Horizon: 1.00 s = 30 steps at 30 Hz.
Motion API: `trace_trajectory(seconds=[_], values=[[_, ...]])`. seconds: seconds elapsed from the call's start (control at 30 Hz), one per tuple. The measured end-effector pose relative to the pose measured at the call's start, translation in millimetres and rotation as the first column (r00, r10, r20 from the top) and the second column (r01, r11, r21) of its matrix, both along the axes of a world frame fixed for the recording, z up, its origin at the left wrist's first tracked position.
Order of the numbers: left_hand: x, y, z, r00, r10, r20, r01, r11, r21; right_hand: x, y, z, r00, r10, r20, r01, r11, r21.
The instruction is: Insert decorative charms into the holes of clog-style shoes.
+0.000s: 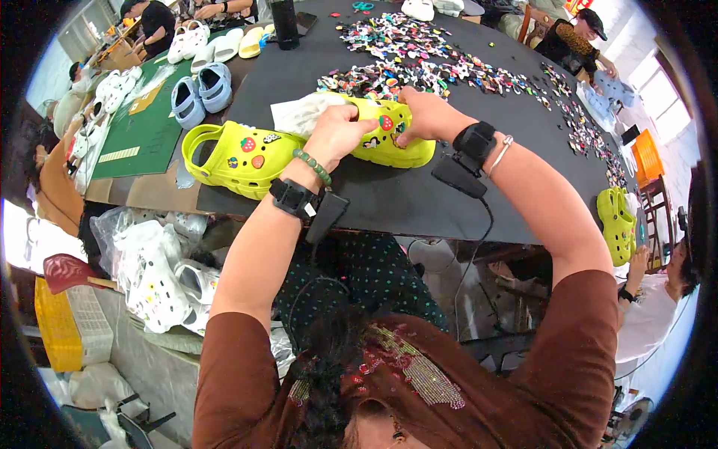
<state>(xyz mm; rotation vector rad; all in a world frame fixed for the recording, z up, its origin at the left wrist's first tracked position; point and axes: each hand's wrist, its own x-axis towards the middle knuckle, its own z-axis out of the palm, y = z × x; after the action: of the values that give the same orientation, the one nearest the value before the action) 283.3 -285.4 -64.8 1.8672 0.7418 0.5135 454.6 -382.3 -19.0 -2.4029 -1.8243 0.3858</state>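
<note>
Brown top: worn by the person, lower centre of the frame, beaded pattern (426, 374) across the chest
Dotted trousers (366, 273): dark with green spots, centre of the frame below the bench edge
Left hand (336, 136): green bead bracelet (313, 167) and black strap at the wrist; fingers closed on the heel side of the held clog, thumb lying over its upper
Right hand (434, 116): black strap and pale bangle (500, 156) at the wrist; fingers gripping the toe end of the same clog, thumb on its upper
Held clog (396, 155): yellow-green, upper centre of the frame, between the two hands, toe towards the right; strawberry and other charms on the upper
White wrapping (297, 114): crumpled, at the heel end of the held clog; paper or cloth, cannot tell
Second clog (280, 161): yellow-green, left of centre, charms fitted, resting on the bench
Bench (516, 202): dark grey top, spanning the middle and upper frame
Bagged clogs (161, 288): white, in clear plastic, lower left
Third clog (616, 226): yellow-green, right edge of the frame, a co-worker's hand (637, 271) close below it
Blue clogs (202, 95): a pair, upper left, beside a green mat (149, 135)
Loose charms (396, 49): many colours, heaped at upper centre, trailing to the right
Black cylinder (284, 26): upright, upper left of centre
Co-worker (572, 49): dark cap, upper right, beyond the charms
</note>
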Motion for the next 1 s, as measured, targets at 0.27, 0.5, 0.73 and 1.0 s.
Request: trace_trajectory(seconds=[0.27, 0.5, 0.73, 1.0], values=[[12, 9, -6, 1.0, 0.007, -0.001, -0.007, 1.0, 0.009, -9, -5, -6, 0.996, -0.087, 0.035, 0.085, 0.994, 0.067], [17, 19, -20, 0.996, 0.0, 0.086, -0.011, 0.991, 0.132, 22, -26, -23, 0.95, -0.005, -0.311, 0.09, 0.961, 0.261], [-4, -4, -10, 0.999, 0.031, 0.021, -0.037, 0.925, 0.379, -7, -80, -49, 0.966, 0.081, -0.245, 0.072, 0.828, 0.557], [-19, -36, -12, 0.988, 0.109, 0.11, -0.152, 0.817, 0.556, -23, -97, -79, 0.94, -0.085, -0.33, 0.26, 0.806, 0.533]])
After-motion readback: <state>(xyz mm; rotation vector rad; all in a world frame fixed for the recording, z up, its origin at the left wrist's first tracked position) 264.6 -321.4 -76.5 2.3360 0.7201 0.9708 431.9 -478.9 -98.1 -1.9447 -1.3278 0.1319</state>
